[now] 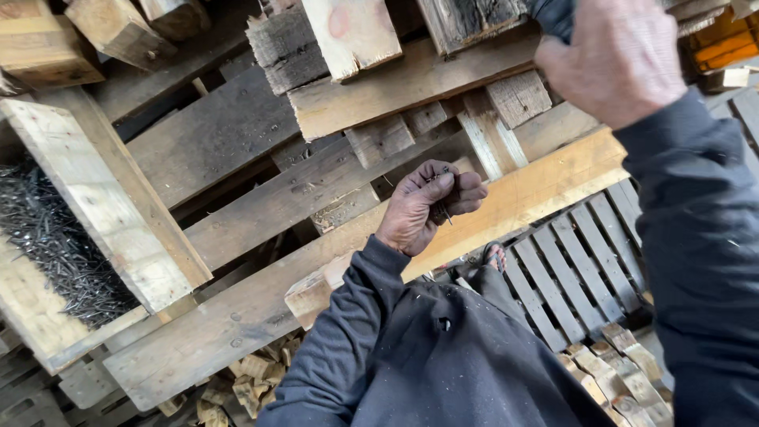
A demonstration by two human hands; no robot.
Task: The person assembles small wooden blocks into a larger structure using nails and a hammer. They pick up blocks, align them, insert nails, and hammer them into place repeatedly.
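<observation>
Left hand (pixel 427 207) clamped on nails (pixel 441 212) above pallet (pixel 545 190); right hand (pixel 621 59) fisted, contents unclear

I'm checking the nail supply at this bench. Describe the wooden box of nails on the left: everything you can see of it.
The wooden nail box sits at the left edge, tilted in the view, built of pale rough planks with a thick side wall showing knots and fastener marks. It is open-topped and holds a dense heap of dark, thin nails. It appears to rest on weathered pallet boards. Neither hand touches it; the left hand, pinching a few nails, is well apart from it to the right.
</observation>
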